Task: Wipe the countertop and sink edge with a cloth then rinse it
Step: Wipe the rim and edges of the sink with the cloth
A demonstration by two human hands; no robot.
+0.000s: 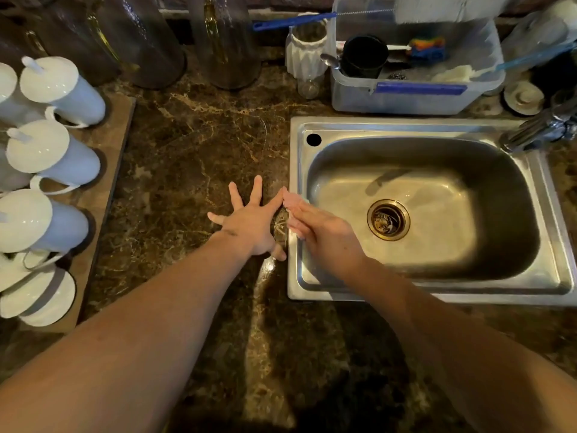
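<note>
Two hands meet: left hand fingers spread on countertop; right hand fingers straight, seemingly pressing cloth.

a kitchen: steel sink set in a marble countertop, white jugs alongside.

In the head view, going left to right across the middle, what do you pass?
White lidded jugs → marble countertop → left hand spread flat → right hand at the sink edge → sink drain → tap.
</note>
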